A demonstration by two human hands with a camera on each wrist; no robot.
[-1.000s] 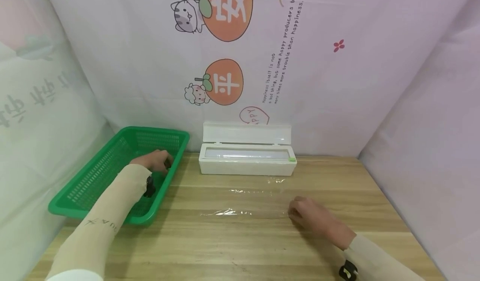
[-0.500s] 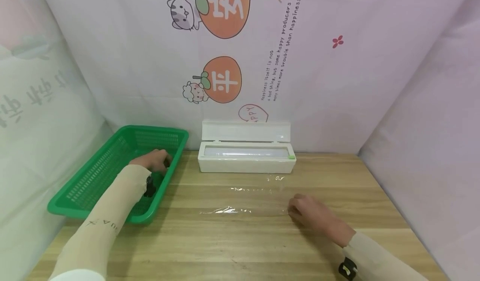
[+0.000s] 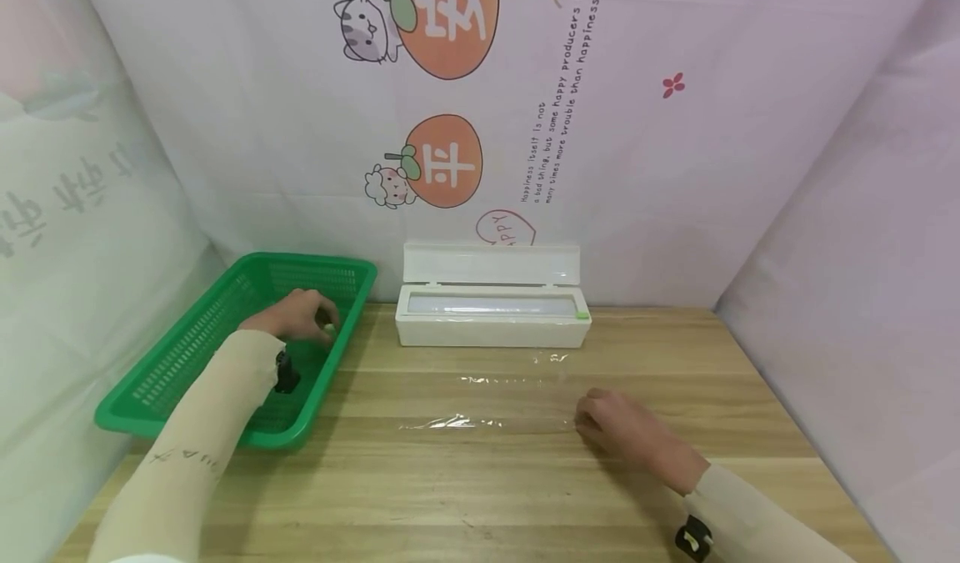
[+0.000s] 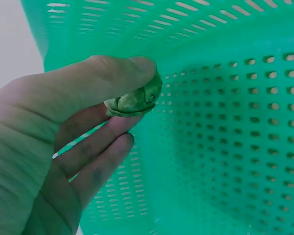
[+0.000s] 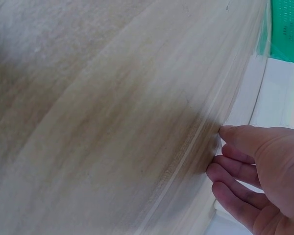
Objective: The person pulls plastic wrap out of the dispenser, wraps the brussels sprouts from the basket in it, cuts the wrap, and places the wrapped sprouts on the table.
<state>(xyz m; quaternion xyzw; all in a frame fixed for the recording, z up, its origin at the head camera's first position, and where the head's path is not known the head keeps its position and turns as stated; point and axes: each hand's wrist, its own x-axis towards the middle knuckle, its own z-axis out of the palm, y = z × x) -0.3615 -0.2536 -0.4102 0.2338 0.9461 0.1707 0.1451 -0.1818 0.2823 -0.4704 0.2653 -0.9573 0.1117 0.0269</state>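
My left hand (image 3: 288, 314) is inside the green plastic basket (image 3: 313, 417), pinching a small round leafy green vegetable that looks like a Brussels sprout (image 4: 134, 102) between thumb and fingers. Clear cling film (image 3: 457, 423) stretches over the wooden table from the front of a white cling film dispenser (image 3: 491, 334), whose lid stands raised. At the film's near right corner, my right hand (image 3: 626, 434) pinches the edge low against the tabletop. The film is nearly invisible apart from its shiny creases.
The basket stands on the left of the table (image 3: 525, 505). Behind the dispenser hangs a white printed cloth (image 3: 630, 171), and pale cloth walls close off both sides.
My left hand has shifted slightly left and up inside the basket, and a bit of the green sprout now shows at its fingertips. My right hand and the film stay in place.
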